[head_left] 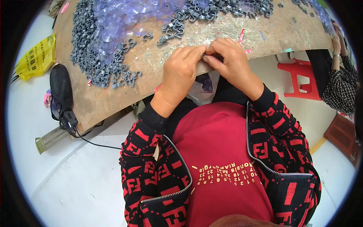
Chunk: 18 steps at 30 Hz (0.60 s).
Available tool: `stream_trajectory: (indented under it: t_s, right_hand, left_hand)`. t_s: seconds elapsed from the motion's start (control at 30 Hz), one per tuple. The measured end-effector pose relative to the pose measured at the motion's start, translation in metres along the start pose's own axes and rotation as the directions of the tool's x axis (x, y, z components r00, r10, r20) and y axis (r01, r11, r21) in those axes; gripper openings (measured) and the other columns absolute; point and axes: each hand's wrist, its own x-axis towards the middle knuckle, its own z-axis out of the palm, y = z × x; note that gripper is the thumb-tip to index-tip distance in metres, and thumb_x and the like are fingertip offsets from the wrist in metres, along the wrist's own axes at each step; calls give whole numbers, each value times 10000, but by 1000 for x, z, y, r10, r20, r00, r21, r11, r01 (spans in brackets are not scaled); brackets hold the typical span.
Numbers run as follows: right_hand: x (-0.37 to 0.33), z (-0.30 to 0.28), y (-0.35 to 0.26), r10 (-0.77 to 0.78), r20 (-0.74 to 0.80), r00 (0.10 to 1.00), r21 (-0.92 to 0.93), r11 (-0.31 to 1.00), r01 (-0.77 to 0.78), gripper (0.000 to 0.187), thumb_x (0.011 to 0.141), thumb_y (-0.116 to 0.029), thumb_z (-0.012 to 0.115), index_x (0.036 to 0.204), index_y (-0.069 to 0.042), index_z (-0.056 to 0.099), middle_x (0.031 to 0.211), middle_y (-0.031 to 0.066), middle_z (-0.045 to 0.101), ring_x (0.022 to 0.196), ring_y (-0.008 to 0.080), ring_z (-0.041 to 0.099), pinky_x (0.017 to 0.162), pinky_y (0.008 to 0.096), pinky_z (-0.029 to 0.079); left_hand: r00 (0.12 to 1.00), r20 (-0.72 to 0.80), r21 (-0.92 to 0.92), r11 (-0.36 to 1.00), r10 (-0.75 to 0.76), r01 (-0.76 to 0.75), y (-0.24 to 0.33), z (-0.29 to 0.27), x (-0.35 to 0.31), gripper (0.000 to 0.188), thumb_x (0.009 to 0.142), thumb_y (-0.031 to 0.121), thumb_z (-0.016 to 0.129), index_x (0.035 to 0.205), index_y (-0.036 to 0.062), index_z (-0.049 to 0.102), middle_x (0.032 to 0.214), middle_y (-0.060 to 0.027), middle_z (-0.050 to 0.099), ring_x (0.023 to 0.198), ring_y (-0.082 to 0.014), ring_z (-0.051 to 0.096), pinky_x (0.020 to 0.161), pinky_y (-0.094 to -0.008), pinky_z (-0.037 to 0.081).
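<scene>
My left hand [180, 70] and my right hand [231, 60] meet fingertip to fingertip just above the near edge of the wooden table [151, 62]. Both are closed in a pinch. A speck of dark grey shows between the fingertips, but the fingers hide most of it, so its kind cannot be told. Beyond my hands lie loose grey plastic clips [174, 29], curved and open-sided. A large heap of the same clips [85, 36] covers the table's left side, beside a mound of clear, purple-tinted suction cups [117, 17].
A yellow plastic bag [36, 58] and a black bag-like thing [61, 87] are left of the table. A black cable [96, 143] runs toward my left sleeve. At right stand a red stool [302, 77] and another person in a patterned sleeve [340, 85]. Red dotted scraps [241, 36] lie on the tabletop.
</scene>
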Motion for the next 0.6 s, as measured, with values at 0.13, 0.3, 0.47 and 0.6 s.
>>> stream_trajectory:
  t_s: [0.13,0.3,0.47,0.6]
  right_hand:
    - [1,-1,0,26,18,999,27,999,-27,149,772,-147,702,820,-43,607,782,74,592,768,280,560,675,385,433]
    - [3,-1,2,33,44,999,9,999,-33,147,767,-150,694,798,-43,597,776,79,594,763,284,560,674,388,434]
    - [0,2,4,41,52,998,-36,999,-39,152,764,-209,669,801,-88,585,781,54,596,801,303,578,669,437,425]
    - [-5,2,5,-36,-12,999,-71,997,35,144,788,-176,681,871,-79,612,794,54,584,769,272,565,666,393,429]
  left_hand:
    - [999,29,-14,1000,-17,17,3,-2,4,271,777,8,606,1040,61,642,897,-86,654,799,-290,618,700,-374,508]
    - [996,84,29,999,-43,41,8,-4,7,256,775,23,612,1024,76,641,850,-84,633,782,-288,611,685,-381,503]
    - [997,35,72,995,-67,64,13,2,4,264,775,27,605,1030,90,638,816,-83,613,756,-287,600,666,-388,500]
    - [992,15,-35,992,-123,123,7,3,1,237,799,45,641,1033,74,663,857,-98,639,777,-298,625,676,-363,508]
